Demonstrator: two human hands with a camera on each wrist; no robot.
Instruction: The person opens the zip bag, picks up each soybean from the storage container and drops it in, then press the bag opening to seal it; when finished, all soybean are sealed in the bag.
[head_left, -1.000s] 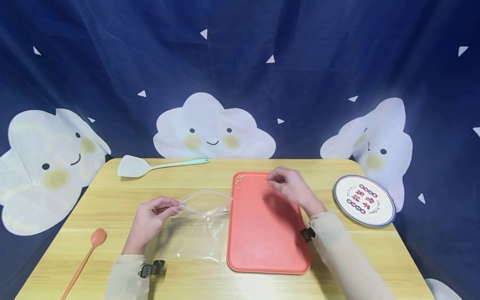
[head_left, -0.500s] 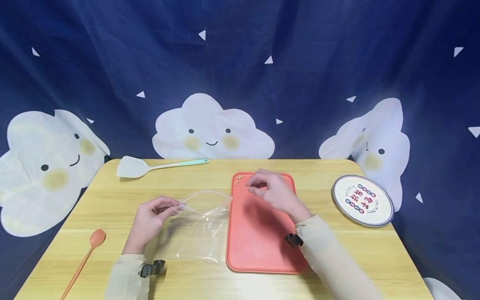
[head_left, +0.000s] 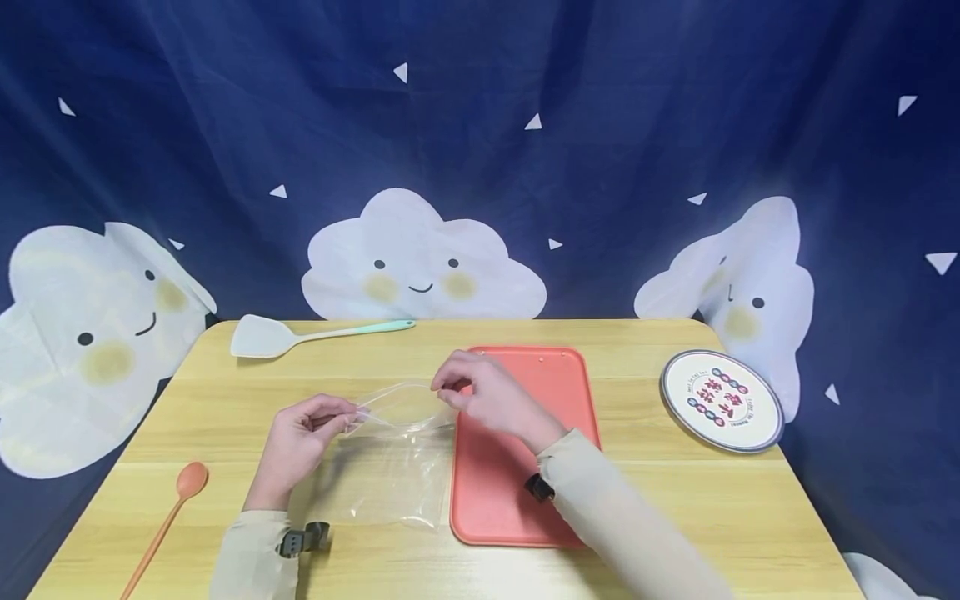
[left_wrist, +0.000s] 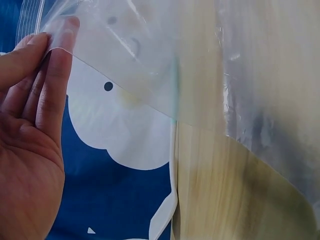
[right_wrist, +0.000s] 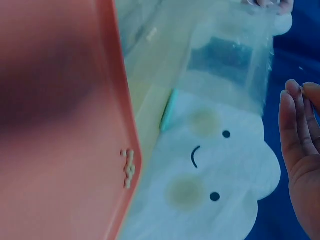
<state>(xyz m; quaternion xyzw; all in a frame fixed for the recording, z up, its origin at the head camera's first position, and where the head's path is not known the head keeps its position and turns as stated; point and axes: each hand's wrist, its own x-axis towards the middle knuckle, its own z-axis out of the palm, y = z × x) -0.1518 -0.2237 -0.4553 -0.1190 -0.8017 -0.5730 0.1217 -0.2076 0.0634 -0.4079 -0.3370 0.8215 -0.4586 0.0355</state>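
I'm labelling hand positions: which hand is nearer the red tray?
Right. The right hand is over the red tray, near its left edge; the left hand is off to the tray's left, pinching the clear bag at its mouth.

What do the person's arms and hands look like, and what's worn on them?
The left hand and right hand are gloveless. The left sleeve and right sleeve are long, plain and cream. A small black fitting shows at the left cuff, another at the right.
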